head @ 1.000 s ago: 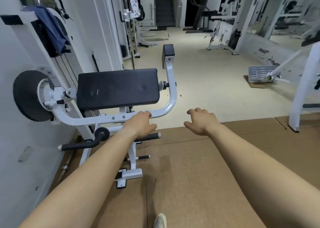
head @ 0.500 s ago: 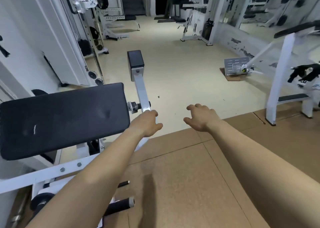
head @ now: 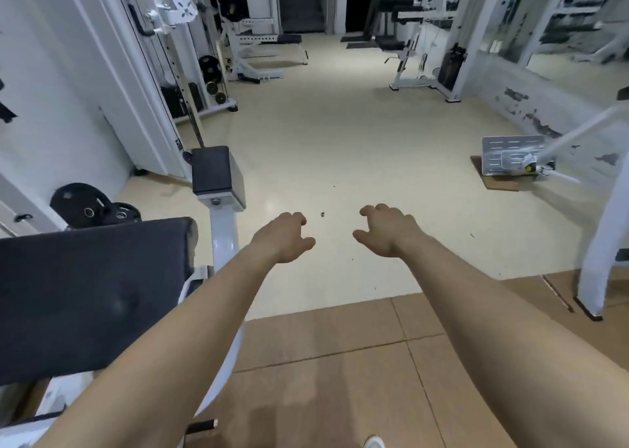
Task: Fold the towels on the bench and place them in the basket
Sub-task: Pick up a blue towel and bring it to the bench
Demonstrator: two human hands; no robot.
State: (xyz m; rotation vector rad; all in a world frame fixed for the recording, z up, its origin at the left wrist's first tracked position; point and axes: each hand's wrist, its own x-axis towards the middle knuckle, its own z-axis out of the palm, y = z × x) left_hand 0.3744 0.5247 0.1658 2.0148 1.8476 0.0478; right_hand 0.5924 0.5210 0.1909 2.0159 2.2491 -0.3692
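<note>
left hand (head: 284, 238), right hand (head: 388, 231) loosely curled, empty, right of pad (head: 92, 297); no towels, basket visible; risk wrong heading.

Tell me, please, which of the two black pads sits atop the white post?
The small square pad, capping the white post; the large pad lies lower left, much wider.
</note>
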